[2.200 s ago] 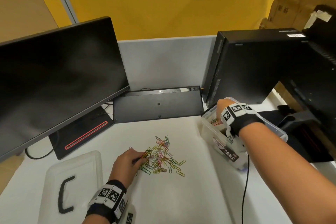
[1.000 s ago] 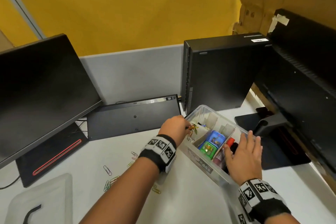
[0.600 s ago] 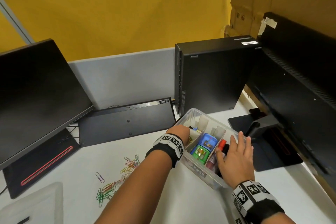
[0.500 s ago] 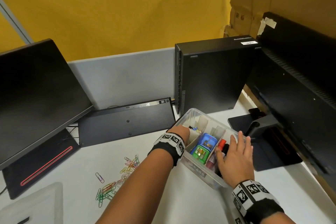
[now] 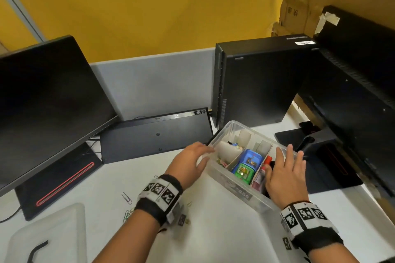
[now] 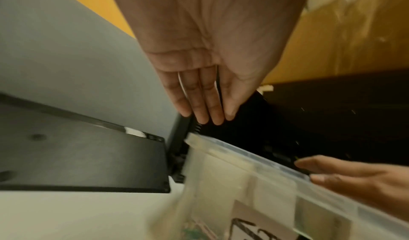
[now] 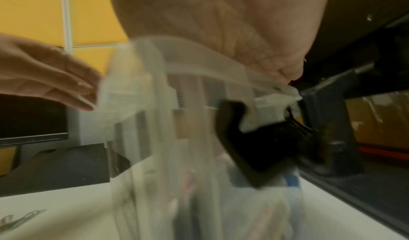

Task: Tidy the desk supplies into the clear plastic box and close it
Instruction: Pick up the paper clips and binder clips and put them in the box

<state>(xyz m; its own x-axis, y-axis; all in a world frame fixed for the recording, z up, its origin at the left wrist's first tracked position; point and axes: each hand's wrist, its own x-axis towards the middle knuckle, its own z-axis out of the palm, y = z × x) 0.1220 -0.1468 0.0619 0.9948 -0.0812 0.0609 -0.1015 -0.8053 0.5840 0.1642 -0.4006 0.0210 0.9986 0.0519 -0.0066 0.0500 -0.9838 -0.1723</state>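
head view: box handling and grip state

head view shows the clear plastic box (image 5: 239, 190) toward the right back part of the desk (image 5: 213, 230), in front of the computer tower (image 5: 256, 79), lid off. the lid (image 5: 49, 239) lies at the front left corner; loose paper clips (image 5: 127, 198) lie near the front centre, partly behind the left forearm.

handling, as judged: thin-walled and light, likely to flex and slide on the smooth top — take it by opposite rim edges or side walls, not by the cardboard dividers.

grip: the left hand (image 5: 190, 164) is spread, fingers straight, by the box's left end and holding nothing. the right hand (image 5: 284, 175) lies flat over the box's right compartment, fingers extended toward the far rim — steadying, not clasping; the wrist view is too blurred to confirm contact.
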